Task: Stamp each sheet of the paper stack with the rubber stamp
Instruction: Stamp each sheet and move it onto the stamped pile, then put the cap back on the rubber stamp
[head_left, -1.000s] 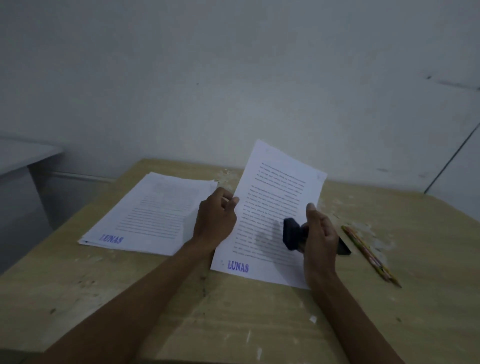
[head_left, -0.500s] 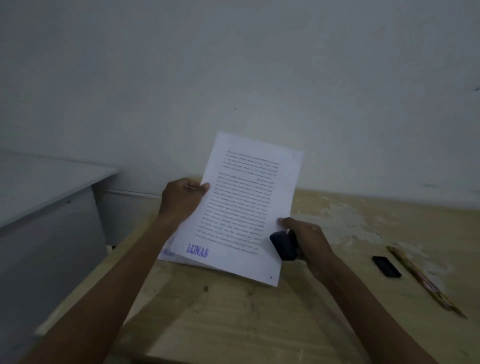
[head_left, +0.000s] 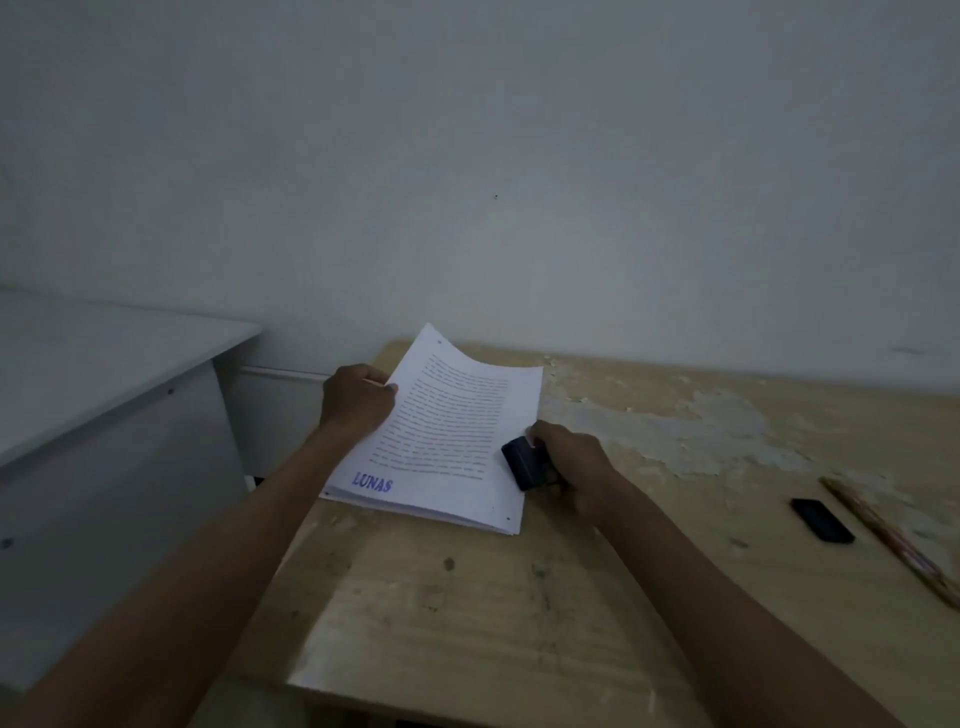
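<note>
A stack of printed white sheets (head_left: 447, 441) lies at the left end of the wooden table (head_left: 519, 613). Its top sheet carries a purple "LUNAS" stamp near the lower left corner, and its far edge curls upward. My left hand (head_left: 356, 397) pinches the top sheet's left edge. My right hand (head_left: 569, 462) grips the black rubber stamp (head_left: 527, 463) at the stack's right edge, where the stamp overlaps the paper.
A small black cap or pad (head_left: 822, 520) and a patterned pencil (head_left: 891, 540) lie on the table to the right. A grey-white cabinet (head_left: 104, 405) stands to the left of the table. A white wall rises behind. The tabletop has worn, flaking patches.
The stamped sheet went from the right side over to the left pile and now rests on it. My right hand followed with the stamp. The camera swung left.
</note>
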